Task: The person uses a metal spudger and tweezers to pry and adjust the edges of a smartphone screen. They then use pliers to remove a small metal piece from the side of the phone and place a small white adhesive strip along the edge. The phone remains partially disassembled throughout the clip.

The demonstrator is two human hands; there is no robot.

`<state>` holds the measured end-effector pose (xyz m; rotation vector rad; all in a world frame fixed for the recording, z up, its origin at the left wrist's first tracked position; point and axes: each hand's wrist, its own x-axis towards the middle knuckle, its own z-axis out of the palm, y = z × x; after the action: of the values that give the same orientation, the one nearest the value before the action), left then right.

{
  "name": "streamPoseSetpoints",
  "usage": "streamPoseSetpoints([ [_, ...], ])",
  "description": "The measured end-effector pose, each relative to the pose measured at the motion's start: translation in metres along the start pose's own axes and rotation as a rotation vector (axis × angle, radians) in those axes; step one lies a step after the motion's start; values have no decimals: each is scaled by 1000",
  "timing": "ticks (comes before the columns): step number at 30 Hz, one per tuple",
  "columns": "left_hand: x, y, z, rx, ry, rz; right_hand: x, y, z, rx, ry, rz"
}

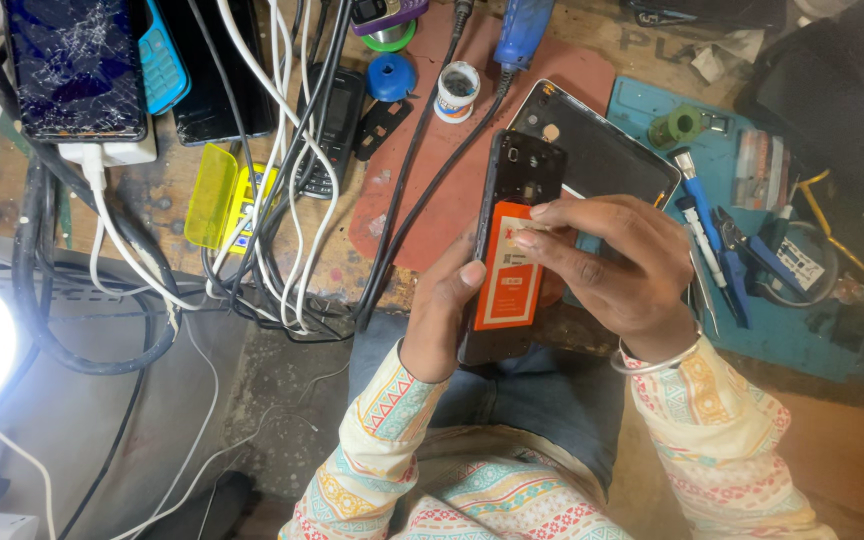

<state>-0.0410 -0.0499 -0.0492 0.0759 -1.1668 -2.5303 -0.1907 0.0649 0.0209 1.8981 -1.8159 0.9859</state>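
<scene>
Orange was the battery [508, 265] that sat in the open back of a black phone [507, 245], which was held above the edge of the workbench [152, 195] and over the person's lap in the head view; the left hand [444, 320] gripped the phone from its left side and from below, with the thumb lying on the edge beside the battery; the right hand [617, 262] was curled over the right side of the phone, and its fingertips [537, 225] pressed on the upper part of the battery; just behind the phone lay a black back cover [602, 150] on a reddish mat [432, 170]; blue-handled tools [717, 250] lay on a blue mat [802, 340] at the right, near the right hand; white and black cables [292, 200] crossed the bench at the left, and a phone with a cracked screen [77, 65] lay at the far left corner.
</scene>
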Motion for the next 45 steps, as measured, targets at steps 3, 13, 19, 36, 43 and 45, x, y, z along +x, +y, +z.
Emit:
streamPoseSetpoints([
  [3,2,3,2,26,27,-28,-8,3,6,-32,15,-29],
  [13,4,3,1,-102,67,-103,-13,4,9,-23,3,-47],
  [19,4,1,0,-108,55,-102,-4,-1,5,53,-45,63],
  [36,5,-10,5,356,171,190,17,-5,-10,249,-248,428],
  [43,4,-22,5,111,166,119,7,-8,2,228,-168,420],
  [45,4,-24,4,136,156,143,6,-9,4,236,-149,449],
])
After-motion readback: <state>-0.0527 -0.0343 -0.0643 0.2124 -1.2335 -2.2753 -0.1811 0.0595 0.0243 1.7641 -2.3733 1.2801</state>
